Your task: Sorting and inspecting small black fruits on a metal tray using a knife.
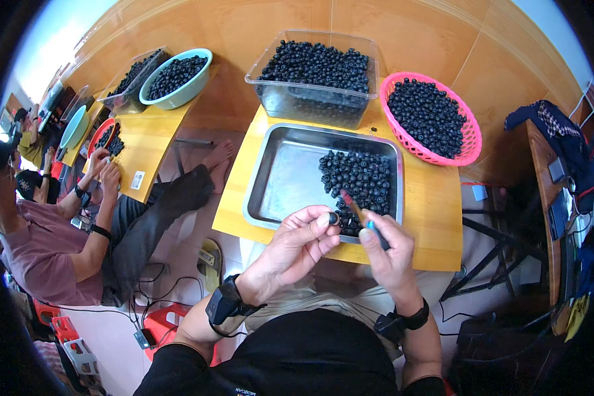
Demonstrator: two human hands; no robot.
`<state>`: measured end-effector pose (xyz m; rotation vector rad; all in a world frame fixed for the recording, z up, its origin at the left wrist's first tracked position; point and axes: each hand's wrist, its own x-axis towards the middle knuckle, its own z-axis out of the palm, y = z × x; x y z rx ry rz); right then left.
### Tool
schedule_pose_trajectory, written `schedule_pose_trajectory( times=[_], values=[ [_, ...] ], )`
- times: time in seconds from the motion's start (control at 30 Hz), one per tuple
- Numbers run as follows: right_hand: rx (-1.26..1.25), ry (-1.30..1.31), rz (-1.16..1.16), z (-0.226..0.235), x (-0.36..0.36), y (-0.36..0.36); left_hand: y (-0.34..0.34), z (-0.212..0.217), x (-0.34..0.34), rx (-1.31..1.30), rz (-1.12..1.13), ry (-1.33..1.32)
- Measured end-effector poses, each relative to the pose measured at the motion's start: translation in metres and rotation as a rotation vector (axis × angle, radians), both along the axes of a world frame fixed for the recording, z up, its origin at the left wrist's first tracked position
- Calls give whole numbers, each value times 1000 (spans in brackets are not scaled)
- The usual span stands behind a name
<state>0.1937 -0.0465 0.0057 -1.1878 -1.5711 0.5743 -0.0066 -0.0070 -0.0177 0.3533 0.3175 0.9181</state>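
Observation:
My left hand [296, 243] is closed at the fingertips, pinching a small dark blueberry [334, 218] between thumb and fingers over the tray's near edge. Just to its right, my right hand [388, 249] grips a slim tool [355, 207] with a reddish-brown tip and a bright blue part by the thumb. The tool's tip points up and left, a little apart from the held berry; its exact kind is unclear. Behind both hands, a heap of dark blueberries [358, 173] covers the right part of a shallow metal tray [274, 178]. The tray's left part shows bare metal.
Behind the tray stands a clear plastic bin [310, 99] of blueberries. A pink basket [472, 135] of them is at the right on the yellow table [435, 218]. At left, another person [59, 244] works at a separate table [138, 132]. Cables [138, 303] lie on the floor.

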Motion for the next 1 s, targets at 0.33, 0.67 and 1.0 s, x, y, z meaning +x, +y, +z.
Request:
schedule_pose_trajectory(
  times=[0.33,0.67,1.0],
  values=[
    [17,-91,82,1,-11,-5,-4,1,0,-13,2,-8],
    [-3,-69,-27,-12,-2,2,-12,7,-4,126,-46,35],
    [16,-10,121,3,-10,-9,-9,4,-3,63,-11,-30]
  ],
)
